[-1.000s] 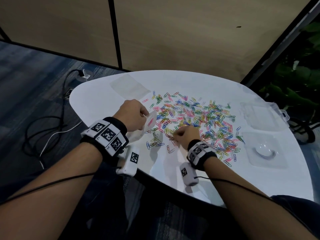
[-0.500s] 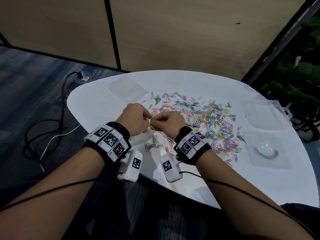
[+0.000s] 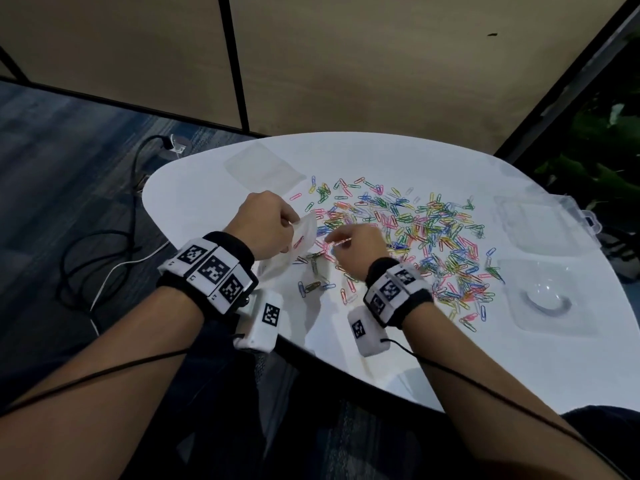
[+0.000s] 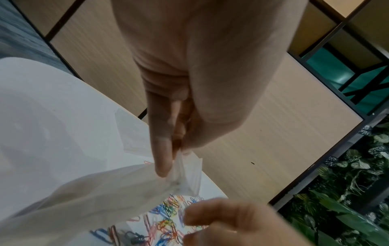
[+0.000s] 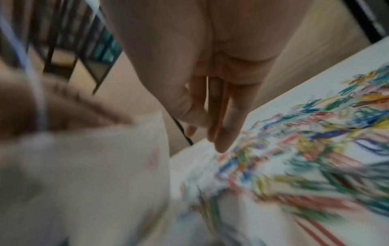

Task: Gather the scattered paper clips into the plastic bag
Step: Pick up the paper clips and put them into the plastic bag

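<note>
Pinching the plastic bag by its rim, the left hand lifts it off the white surface while the right hand, fingers loose and empty, hovers over scattered paper clips.

My left grip pinches the plastic bag by its top edge at the near left of the counter. Just right of the bag, my right grip hangs over the near left fringe of the paper clips, which spread across the middle of the counter. A flat bag lies behind my left grip. Two clear trays sit at the right edge, one behind the other.
</note>
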Tool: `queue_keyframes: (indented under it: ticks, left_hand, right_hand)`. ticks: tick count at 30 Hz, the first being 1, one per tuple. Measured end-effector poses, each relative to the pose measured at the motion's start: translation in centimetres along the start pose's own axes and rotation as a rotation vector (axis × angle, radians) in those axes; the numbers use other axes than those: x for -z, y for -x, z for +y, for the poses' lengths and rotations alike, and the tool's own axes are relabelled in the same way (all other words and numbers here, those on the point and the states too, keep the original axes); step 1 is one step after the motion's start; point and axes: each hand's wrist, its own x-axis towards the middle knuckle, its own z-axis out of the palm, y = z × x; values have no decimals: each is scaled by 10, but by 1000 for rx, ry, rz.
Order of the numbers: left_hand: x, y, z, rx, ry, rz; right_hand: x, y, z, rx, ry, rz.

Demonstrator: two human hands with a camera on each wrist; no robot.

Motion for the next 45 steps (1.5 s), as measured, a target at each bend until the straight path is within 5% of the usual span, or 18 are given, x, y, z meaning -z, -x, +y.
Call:
queue_keyframes:
  ticks: [3,7,17,20,24,31,38,42,45]
  left_hand:
    - [3,0,0,-13,-5,1]
    - [3,0,0,-11,-21,0]
    - [6,-7,-8,37,-3,1]
    - [5,-6,-8,40,-4,-3]
    - [5,-5,-7,49,0,-14]
    - [4,0,0,38,-14,-38]
    - [-1,3,4,35,-10,-55]
    - [-1,3,3,31,0,-37]
    - [0,3,1,31,28,-30]
  right_hand:
    - [-40,2,19,196,335,-237]
    - [-78,11,32,434,752,-286]
    - [-83,19,53,543,797,-178]
    - [-68,14,42,516,728,-136]
    - [-46,-1,39,211,612,-148]
    - [10,-8,49,-231,-96,-46]
    - [43,1,-13,-170,-928,-103]
    - [17,5,-40,-140,-857,-172]
    - [-4,-1,-42,-76,-510,-70]
